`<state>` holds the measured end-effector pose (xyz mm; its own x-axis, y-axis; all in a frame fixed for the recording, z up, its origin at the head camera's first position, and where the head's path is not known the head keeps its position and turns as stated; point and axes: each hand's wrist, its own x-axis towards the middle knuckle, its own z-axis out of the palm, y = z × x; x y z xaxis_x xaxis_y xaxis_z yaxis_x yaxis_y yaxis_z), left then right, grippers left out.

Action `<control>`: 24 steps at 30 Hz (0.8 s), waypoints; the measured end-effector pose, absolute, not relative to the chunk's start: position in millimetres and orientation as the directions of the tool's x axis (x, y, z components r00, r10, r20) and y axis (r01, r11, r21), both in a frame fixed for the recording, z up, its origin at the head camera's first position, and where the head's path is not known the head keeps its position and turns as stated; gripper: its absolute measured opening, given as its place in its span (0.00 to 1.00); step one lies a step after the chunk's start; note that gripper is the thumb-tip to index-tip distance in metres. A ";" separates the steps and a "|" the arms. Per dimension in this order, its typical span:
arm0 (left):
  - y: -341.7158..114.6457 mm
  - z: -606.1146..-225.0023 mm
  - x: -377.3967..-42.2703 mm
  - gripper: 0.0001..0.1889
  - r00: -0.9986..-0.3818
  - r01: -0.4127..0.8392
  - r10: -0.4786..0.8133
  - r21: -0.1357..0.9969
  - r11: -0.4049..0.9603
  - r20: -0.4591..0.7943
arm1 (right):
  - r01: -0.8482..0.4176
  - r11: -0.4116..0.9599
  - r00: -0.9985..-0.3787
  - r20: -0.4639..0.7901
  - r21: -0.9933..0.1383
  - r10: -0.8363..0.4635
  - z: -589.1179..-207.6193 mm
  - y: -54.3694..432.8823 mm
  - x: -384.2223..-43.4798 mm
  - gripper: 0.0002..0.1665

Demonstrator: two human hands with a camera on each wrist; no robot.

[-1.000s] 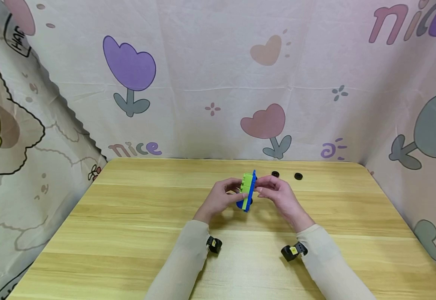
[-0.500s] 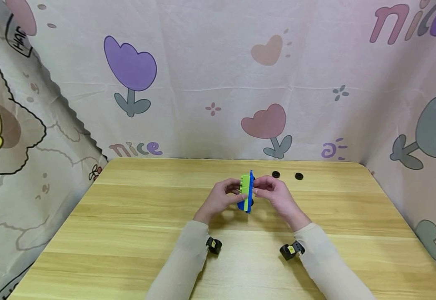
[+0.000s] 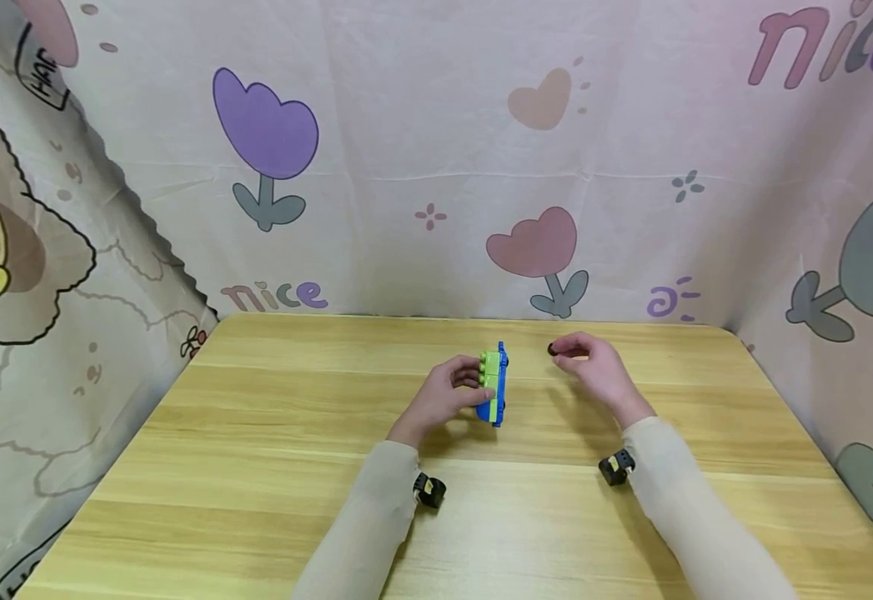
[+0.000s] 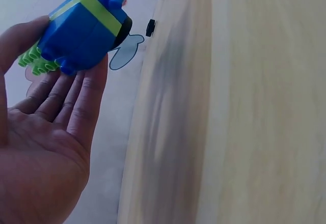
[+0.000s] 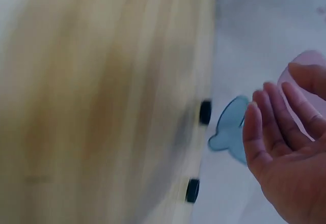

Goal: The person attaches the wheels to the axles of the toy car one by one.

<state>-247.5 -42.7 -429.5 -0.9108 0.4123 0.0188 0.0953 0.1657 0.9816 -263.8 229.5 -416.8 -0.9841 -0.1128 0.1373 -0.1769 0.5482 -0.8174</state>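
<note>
My left hand (image 3: pixel 444 398) grips a building-block toy car (image 3: pixel 490 387), blue with lime-green studded bricks, tipped up on its side above the table. Two black wheels show on the car's blue side, facing right. In the left wrist view the thumb and fingers hold the car (image 4: pixel 84 33) from opposite sides. My right hand (image 3: pixel 594 371) is beside a loose black wheel (image 3: pixel 552 350) near the table's back edge, its fingers slightly bent with nothing between them. The right wrist view shows that wheel (image 5: pixel 205 112) and a second loose wheel (image 5: pixel 192 190), which the right hand hides in the head view.
Both hands are over a light wooden table (image 3: pixel 293 467). Behind it hangs a printed cloth (image 3: pixel 383 167) with flowers and hearts, and more cloth closes off the left and right sides. Each wrist carries a small black camera.
My right hand has left the car's wheel side and moved right to the loose wheels. My left hand keeps holding the car in nearly the same place.
</note>
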 end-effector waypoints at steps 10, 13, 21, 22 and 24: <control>-41.2 -430.3 -246.9 0.25 -0.915 0.099 0.403 0.982 0.159 0.027 | -0.151 0.709 -0.983 0.032 -0.689 -0.179 -422.5 242.3 -293.5 0.30; -40.9 -433.1 -247.9 0.25 -0.918 0.104 0.396 0.982 0.160 0.033 | -0.145 0.719 -0.982 0.011 -0.680 -0.187 -424.4 241.9 -299.8 0.30; -40.6 -434.0 -248.3 0.24 -0.916 0.097 0.400 0.979 0.177 0.019 | -0.204 0.752 -0.968 0.018 -0.627 -0.249 -432.4 242.1 -314.2 0.32; -40.5 -434.4 -248.7 0.24 -0.916 0.096 0.401 0.980 0.177 0.017 | -0.203 0.756 -0.969 0.015 -0.622 -0.248 -433.3 242.5 -315.6 0.32; -40.2 -435.2 -249.5 0.24 -0.915 0.094 0.403 0.980 0.177 0.015 | -0.204 0.765 -0.969 0.014 -0.611 -0.247 -434.9 243.4 -318.3 0.31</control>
